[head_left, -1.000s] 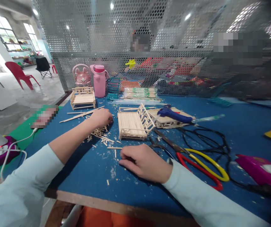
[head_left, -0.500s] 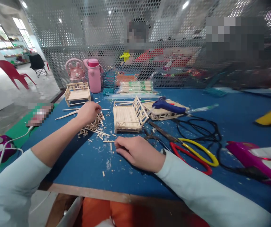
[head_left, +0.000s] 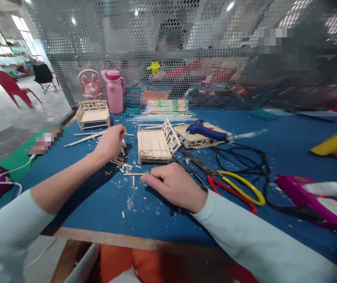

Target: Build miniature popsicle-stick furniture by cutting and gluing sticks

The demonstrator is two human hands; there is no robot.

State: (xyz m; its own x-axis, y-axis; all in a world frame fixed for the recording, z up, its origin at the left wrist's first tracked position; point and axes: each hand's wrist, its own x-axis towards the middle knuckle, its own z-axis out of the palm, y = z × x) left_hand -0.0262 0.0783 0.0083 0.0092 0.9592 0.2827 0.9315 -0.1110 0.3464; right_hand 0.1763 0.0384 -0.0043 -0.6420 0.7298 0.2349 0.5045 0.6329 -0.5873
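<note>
My left hand (head_left: 111, 143) is closed over the pile of short wooden sticks (head_left: 120, 160); whatever its fingertips pinch is too small to make out. Near the front of the work area, my right hand (head_left: 176, 184) has thumb and forefinger pressed together at the right end of a thin wooden stick (head_left: 133, 174). Between and behind the hands stands a small stick-built bench (head_left: 156, 145) with a lattice side on its right. A similar little bench (head_left: 93, 114) sits at the back left. Long sticks (head_left: 84, 138) lie just left of my left hand.
A blue glue gun (head_left: 206, 130) rests on a stick panel at the right, with black cable beside it. Scissors (head_left: 242, 184) with red and yellow handles lie near my right forearm. A pink bottle (head_left: 114, 94) stands before the perforated metal screen (head_left: 215, 86). A purple device is far right.
The whole view has shifted slightly. My left hand has moved a little right over the pile, and my right thumb and forefinger have closed together at the stick's end.
</note>
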